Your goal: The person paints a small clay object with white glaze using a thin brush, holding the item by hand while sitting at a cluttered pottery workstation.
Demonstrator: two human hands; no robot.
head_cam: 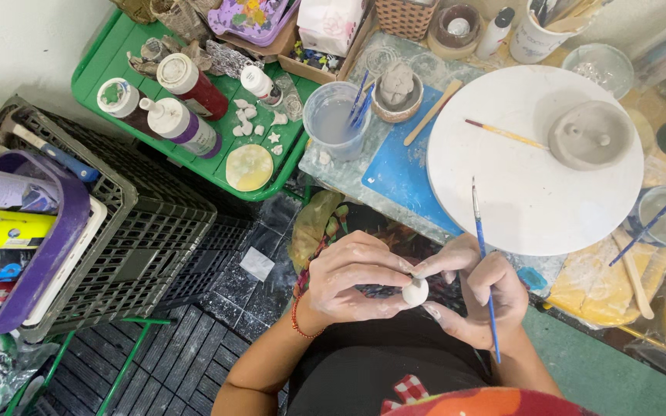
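A small white rounded lump of clay [415, 292] is held over the lap, below the table edge, pinched between the fingertips of both hands. The left hand [352, 279] is closed on it from the left. The right hand [481, 296] is pressed against its right side, with a thin blue-handled paintbrush [485, 271] also gripped upright. A round white turntable board [529, 158] carrying a grey clay bowl [590, 135] is located just above.
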